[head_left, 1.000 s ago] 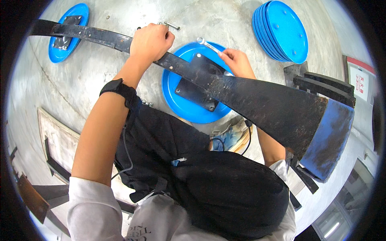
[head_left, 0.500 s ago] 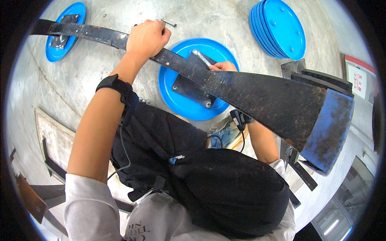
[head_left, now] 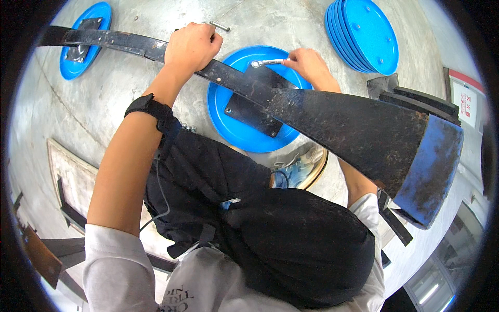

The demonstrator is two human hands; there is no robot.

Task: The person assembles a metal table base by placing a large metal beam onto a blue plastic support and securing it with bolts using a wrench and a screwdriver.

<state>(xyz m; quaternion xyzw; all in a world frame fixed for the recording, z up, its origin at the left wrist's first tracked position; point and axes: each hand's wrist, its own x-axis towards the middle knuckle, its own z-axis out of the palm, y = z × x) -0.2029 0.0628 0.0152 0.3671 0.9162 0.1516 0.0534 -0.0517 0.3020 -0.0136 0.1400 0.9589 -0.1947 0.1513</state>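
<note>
Two hands busy now! The left hand (head_left: 193,48) has its fingers clenched on a black metal bar (head_left: 244,87); the right hand (head_left: 307,63) pinches a silver wrench (head_left: 271,62), ring end left of those fingers, at the corner of the black plate (head_left: 252,115). Seated on a bolt? I can't quite tell. Blue disc (head_left: 234,131) beneath, more stacked discs (head_left: 371,36) off right.

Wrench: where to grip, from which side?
Probably the handle's free end, from the right, where the right hand pinches it. The wrench points rightward, its ring head at the black plate's far corner; holding there should add leverage and clear the long black bar.
</note>
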